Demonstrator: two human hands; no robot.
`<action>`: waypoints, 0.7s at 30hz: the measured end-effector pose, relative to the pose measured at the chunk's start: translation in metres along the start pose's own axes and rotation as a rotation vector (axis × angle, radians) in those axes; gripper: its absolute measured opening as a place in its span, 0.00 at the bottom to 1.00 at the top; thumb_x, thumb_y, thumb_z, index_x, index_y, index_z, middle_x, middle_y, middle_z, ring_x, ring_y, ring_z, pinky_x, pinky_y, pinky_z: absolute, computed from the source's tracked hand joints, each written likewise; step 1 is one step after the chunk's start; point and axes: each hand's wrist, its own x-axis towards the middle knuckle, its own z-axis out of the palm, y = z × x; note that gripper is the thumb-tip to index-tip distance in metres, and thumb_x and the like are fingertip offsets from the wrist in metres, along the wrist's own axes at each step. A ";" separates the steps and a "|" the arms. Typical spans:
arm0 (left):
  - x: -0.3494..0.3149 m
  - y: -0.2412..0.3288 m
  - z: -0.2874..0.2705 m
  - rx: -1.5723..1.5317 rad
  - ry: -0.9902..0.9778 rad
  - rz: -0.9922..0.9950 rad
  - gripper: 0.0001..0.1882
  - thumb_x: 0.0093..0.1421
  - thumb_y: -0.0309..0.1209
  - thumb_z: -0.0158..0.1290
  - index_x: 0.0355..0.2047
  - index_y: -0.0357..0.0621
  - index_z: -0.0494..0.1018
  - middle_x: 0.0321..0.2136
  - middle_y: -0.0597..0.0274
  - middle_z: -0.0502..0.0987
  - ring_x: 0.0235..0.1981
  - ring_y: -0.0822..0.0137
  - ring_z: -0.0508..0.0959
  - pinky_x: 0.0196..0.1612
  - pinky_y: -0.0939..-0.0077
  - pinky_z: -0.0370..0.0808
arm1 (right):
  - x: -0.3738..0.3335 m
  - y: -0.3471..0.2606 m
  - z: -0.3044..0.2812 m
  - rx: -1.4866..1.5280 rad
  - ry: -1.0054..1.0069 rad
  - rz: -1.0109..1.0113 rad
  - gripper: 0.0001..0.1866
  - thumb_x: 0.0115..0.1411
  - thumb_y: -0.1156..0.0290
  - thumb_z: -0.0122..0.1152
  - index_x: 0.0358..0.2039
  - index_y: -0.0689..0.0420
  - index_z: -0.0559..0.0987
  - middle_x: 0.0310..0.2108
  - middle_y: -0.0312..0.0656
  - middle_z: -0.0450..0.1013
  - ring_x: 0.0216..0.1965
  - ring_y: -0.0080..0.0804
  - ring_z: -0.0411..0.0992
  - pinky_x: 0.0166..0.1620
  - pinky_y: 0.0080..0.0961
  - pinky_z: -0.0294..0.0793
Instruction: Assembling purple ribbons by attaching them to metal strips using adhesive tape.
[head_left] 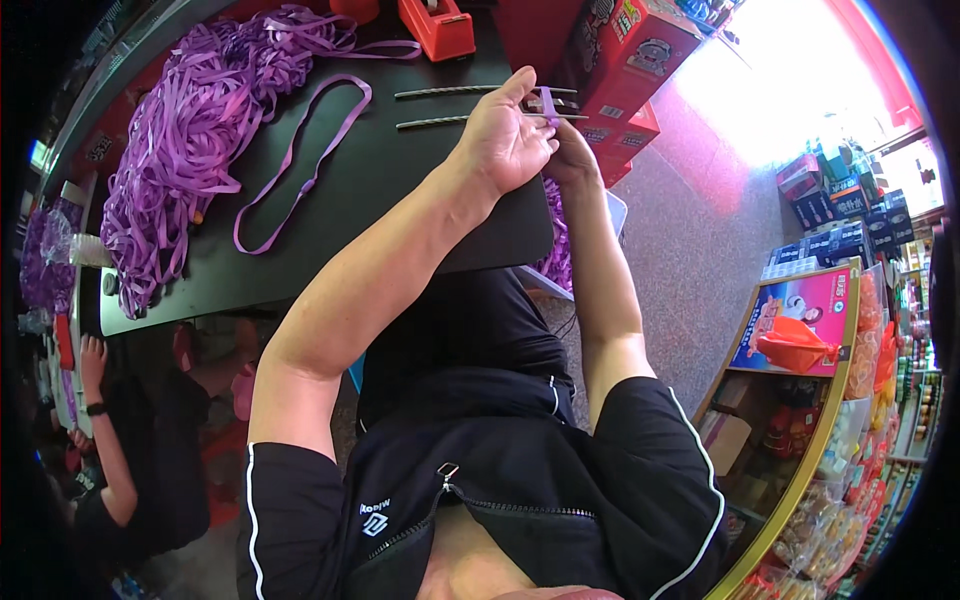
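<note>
Two thin twisted metal rods (440, 124) jut out past the table's right edge, side by side. A purple strap (548, 104) crosses them near their right ends. My left hand (508, 138) is closed at this strap, with its palm side showing and the thumb raised beside the upper rod. Right beside it, my right hand (574, 158) curls in at the strap from below; the left hand partly hides its fingers. A loop of purple strap with a small join (308, 186) lies on the dark table (400, 195), left of the rods.
A large heap of purple straps (190, 140) covers the table's left side. A red tape dispenser (437, 30) stands at the back. Below the right edge, a pale bin (617, 215) holds more straps. Red cartons (640, 50) stand beyond. Another person's hand (92, 365) is at far left.
</note>
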 end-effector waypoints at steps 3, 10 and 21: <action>0.001 -0.001 0.001 0.009 0.000 0.006 0.33 0.62 0.39 0.48 0.63 0.55 0.46 0.62 0.25 0.29 0.66 0.41 0.29 0.65 0.53 0.28 | 0.002 0.008 0.000 0.122 -0.084 -0.038 0.22 0.58 0.72 0.52 0.54 0.57 0.64 0.44 0.48 0.72 0.42 0.35 0.74 0.46 0.34 0.75; -0.002 -0.004 0.007 0.024 0.039 0.014 0.31 0.62 0.38 0.48 0.63 0.55 0.48 0.61 0.25 0.28 0.66 0.39 0.30 0.65 0.51 0.29 | 0.009 0.009 -0.017 0.103 -0.040 -0.048 0.19 0.58 0.71 0.55 0.51 0.58 0.67 0.39 0.46 0.73 0.37 0.33 0.75 0.40 0.31 0.78; -0.001 -0.001 0.004 0.002 0.031 0.014 0.34 0.63 0.38 0.48 0.64 0.56 0.44 0.61 0.24 0.26 0.65 0.40 0.29 0.65 0.52 0.28 | -0.007 -0.027 -0.003 -0.029 0.094 0.117 0.11 0.59 0.67 0.54 0.40 0.58 0.75 0.32 0.42 0.75 0.35 0.35 0.75 0.41 0.36 0.76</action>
